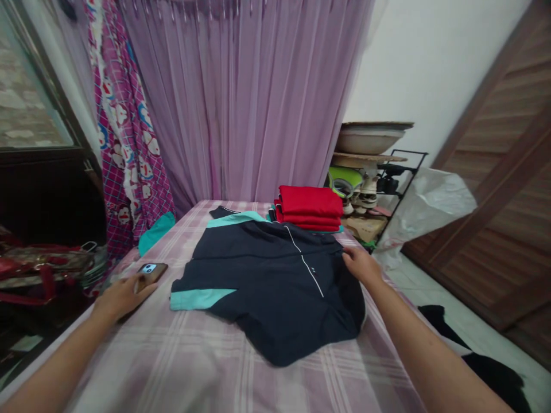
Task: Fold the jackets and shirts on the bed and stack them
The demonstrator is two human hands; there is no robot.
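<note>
Grasping shirt with right hand, phone with left hand; better to release phone before pulling evenly.

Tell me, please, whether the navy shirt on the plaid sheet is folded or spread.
Spread: the navy shirt lies broad across the plaid sheet, its turquoise panels apart, unlike the compact, folded red clothes.

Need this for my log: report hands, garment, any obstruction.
Left hand grasping phone; right hand at edge of dark garment. Garment laid out on bed, nothing piled on it. Red folded stack close behind.
</note>
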